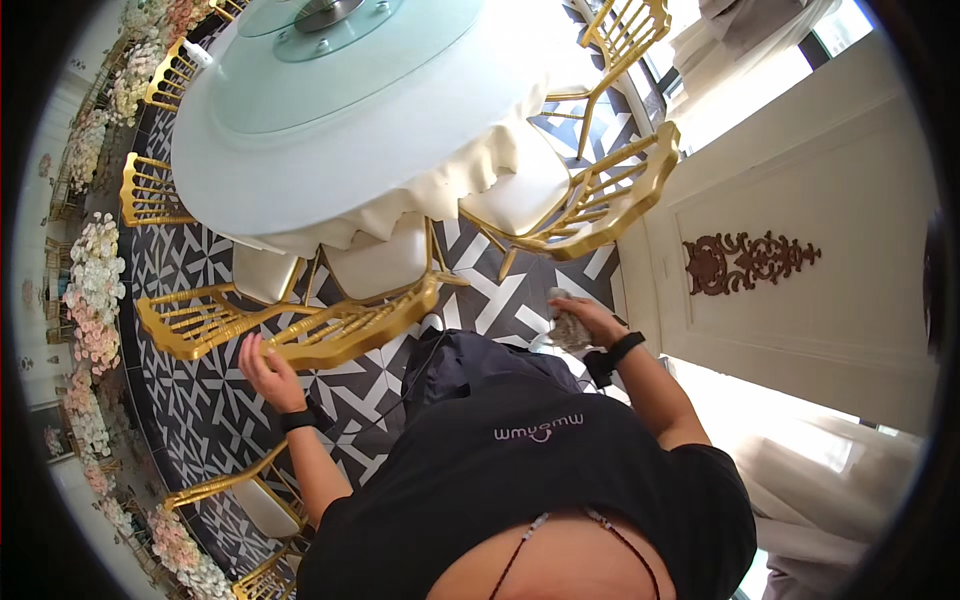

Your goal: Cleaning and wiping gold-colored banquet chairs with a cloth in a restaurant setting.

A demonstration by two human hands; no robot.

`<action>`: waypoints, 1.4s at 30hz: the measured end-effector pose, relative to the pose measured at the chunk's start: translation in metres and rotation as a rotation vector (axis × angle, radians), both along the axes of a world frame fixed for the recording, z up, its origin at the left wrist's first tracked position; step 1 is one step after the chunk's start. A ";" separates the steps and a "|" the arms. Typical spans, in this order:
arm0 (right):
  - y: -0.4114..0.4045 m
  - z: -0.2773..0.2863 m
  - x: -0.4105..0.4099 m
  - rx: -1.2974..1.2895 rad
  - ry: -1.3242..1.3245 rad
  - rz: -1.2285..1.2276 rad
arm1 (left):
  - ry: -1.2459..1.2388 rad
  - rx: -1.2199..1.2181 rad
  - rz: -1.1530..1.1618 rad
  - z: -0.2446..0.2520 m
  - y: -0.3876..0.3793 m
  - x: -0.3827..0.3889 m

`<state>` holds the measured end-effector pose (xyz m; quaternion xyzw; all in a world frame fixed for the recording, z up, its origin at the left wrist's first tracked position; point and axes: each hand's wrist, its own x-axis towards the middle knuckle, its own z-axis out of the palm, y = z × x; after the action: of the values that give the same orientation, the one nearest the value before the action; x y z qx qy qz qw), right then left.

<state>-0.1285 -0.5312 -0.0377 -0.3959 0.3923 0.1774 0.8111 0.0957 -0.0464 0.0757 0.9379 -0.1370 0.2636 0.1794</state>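
Observation:
My left hand (271,376) is at the top rail of a gold spindle-back chair (352,330), fingers spread at its left end; whether it touches the rail is unclear. My right hand (592,319) grips a crumpled grey-brown cloth (570,332), which hangs beside my right thigh over the tiled floor. The chair has a pale seat pad (379,259) and stands partly under the edge of a round table (322,180). White cloth covers the table, with a round glass turntable (360,82) on top.
More gold chairs surround the table, one (600,210) to the right and one (199,322) to the left. Another chair (266,506) stands behind my left arm. A panelled wall (787,187) with a brown ornament is at right; flower arrangements (94,292) line the far left.

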 end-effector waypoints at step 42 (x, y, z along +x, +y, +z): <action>-0.369 0.038 0.119 -0.119 -0.147 0.146 | 0.653 -0.193 -0.431 -0.078 -0.435 -0.102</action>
<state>-0.0096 -0.8997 0.0002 -0.4830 0.3117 0.1828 0.7976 -0.0065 -0.4809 -0.0020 0.9009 -0.2409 -0.0802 0.3521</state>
